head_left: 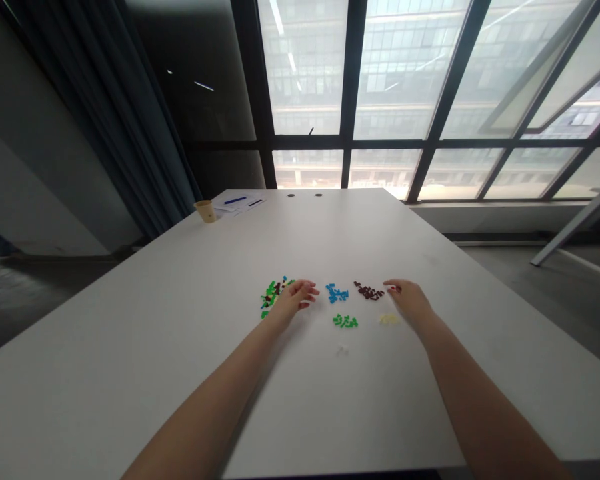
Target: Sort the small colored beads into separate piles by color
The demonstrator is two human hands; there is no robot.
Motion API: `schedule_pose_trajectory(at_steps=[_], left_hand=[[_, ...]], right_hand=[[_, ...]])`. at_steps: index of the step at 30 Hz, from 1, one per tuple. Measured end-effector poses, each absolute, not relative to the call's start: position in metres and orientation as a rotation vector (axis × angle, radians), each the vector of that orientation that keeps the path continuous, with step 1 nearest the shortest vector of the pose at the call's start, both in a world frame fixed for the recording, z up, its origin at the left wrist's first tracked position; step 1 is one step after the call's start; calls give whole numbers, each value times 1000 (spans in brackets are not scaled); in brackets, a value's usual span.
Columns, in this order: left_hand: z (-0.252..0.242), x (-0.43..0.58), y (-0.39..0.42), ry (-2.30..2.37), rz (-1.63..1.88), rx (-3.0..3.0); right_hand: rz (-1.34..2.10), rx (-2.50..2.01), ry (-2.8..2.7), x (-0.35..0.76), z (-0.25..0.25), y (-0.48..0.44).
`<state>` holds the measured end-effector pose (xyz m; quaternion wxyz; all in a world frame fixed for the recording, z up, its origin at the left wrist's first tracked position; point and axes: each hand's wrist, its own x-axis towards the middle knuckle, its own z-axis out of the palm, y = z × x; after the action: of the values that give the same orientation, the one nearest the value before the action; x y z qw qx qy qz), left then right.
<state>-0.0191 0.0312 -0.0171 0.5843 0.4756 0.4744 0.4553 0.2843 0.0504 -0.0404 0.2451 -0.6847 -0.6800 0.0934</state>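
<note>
Over the white table (145,320), the left hand (296,298) lies open at the edge of a mixed heap of small plastic bricks (273,297) — the right hand (410,299) sits nearest the brown bricks (369,291) and pale yellow bricks (388,319) (a red speck (393,289) at its fingertips is too small to read, so its grip is unclear). Blue bricks (337,293) and green bricks (345,321) lie between the hands.

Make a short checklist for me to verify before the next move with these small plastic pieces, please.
1. Small blue plastic pieces lie apart from dark brown plastic pieces: ok.
2. Small green plastic pieces lie apart from pale yellow plastic pieces: ok.
3. Multicoloured pile of plastic pieces beside the left hand is one colour: not ok.
4. Left hand holds a piece: cannot tell.
5. Right hand holds a piece: cannot tell.
</note>
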Motion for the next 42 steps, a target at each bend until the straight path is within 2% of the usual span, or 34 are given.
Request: schedule_pose_trajectory(at_steps=[4, 7, 11, 16, 21, 26, 31, 35, 42], left_hand=[[-21, -50, 52, 1316, 1450, 1065], [-26, -73, 61, 1608, 1583, 1337], [-32, -77, 58, 1856, 1201, 1950], [-31, -60, 48, 2021, 704, 2257], [-30, -58, 44, 2087, 518, 2286], [-32, -57, 43, 2094, 495, 2328], [-31, -53, 43, 2073, 549, 2337], [-27, -53, 45, 1973, 752, 2220], [-11, -34, 35, 1389, 1189, 1683]], right_hand=[[96, -1783, -1621, 277, -23, 44], [57, -1737, -1539, 269, -13, 39], [86, -1699, -1592, 260, -10, 34], [128, -1670, -1664, 251, -12, 33], [139, -1651, -1720, 246, -12, 32], [126, -1636, -1756, 244, -11, 31], [129, -1616, -1773, 243, -11, 30], [133, -1608, -1780, 242, -11, 30], [148, -1589, -1816, 240, -8, 27]])
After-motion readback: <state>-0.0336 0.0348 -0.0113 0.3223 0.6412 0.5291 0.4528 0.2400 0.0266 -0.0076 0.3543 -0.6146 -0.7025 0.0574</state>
